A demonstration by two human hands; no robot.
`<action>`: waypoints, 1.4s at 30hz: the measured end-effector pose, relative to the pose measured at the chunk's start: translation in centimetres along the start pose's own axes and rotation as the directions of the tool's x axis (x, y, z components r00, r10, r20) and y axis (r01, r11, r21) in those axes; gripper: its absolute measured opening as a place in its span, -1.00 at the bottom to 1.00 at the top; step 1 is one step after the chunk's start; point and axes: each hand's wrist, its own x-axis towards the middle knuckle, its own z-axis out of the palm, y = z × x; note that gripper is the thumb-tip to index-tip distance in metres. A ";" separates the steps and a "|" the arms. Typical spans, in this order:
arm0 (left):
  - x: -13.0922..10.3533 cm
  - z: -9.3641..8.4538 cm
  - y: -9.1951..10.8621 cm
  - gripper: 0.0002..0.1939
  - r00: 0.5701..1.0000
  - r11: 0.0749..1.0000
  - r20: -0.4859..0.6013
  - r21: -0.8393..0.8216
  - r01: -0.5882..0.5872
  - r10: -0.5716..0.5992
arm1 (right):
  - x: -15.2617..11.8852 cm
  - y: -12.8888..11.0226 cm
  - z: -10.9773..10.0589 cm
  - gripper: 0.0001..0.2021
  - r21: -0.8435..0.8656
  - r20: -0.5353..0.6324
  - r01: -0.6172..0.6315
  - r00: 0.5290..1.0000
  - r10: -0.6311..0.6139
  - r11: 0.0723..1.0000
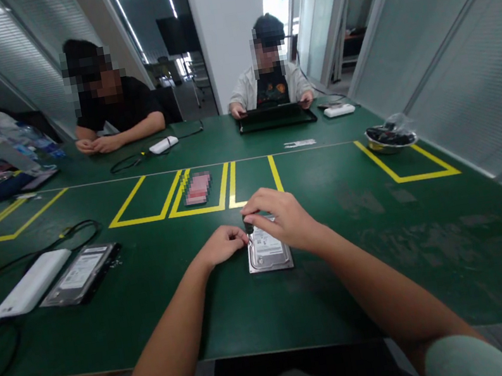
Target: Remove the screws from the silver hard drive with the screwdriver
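A silver hard drive [270,258] with a white label lies flat on the green table in front of me. My right hand [279,215] is above its far left part, fingers closed on the dark handle of a screwdriver [248,224]. The tool stands upright, with its tip down near the drive's left edge. My left hand [224,244] rests at that same edge, thumb and forefinger pinched together near the tip. Whatever may be between those fingertips is too small to make out.
Leftward lie a second hard drive [77,275], a white power bank [33,282] and a black cable [86,223]. Yellow tape [141,220] marks boxes beyond my hands, one with a pink item [198,188]. A metal bowl [390,142] stands at right. Several people sit across the table.
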 end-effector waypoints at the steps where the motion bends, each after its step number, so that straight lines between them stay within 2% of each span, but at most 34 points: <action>1: 0.1 0.0 0.3 -0.89 1.000 0.999 -0.011 0.024 0.022 -0.021 | 0.0 0.0 0.0 -0.89 0.003 0.000 0.004 1.000 -0.004 1.000; 5: 0.7 0.2 1.0 -0.85 0.991 0.977 -0.098 0.187 0.107 -0.089 | 0.0 0.1 0.0 -0.90 0.012 0.008 0.010 1.000 -0.010 1.000; 9: 1.2 0.5 0.5 -0.82 0.989 0.968 -0.133 0.229 0.101 -0.071 | 0.0 0.1 -0.1 -0.90 0.016 0.021 -0.006 1.000 0.006 1.000; 15: 0.6 0.5 -0.7 -0.81 0.993 0.989 -0.104 0.140 -0.041 0.056 | 0.0 0.0 -0.1 -0.89 0.018 0.012 -0.004 1.000 0.003 1.000; 21: 1.0 0.4 -1.4 -0.82 0.988 0.980 -0.091 0.163 -0.111 0.126 | 0.0 0.0 0.0 -0.88 0.008 0.013 -0.002 1.000 0.002 1.000; 42: 1.5 0.0 -1.7 -0.87 0.984 0.973 0.000 0.148 -0.178 0.180 | 0.2 0.0 0.0 -0.88 0.062 0.013 -0.005 1.000 0.004 0.998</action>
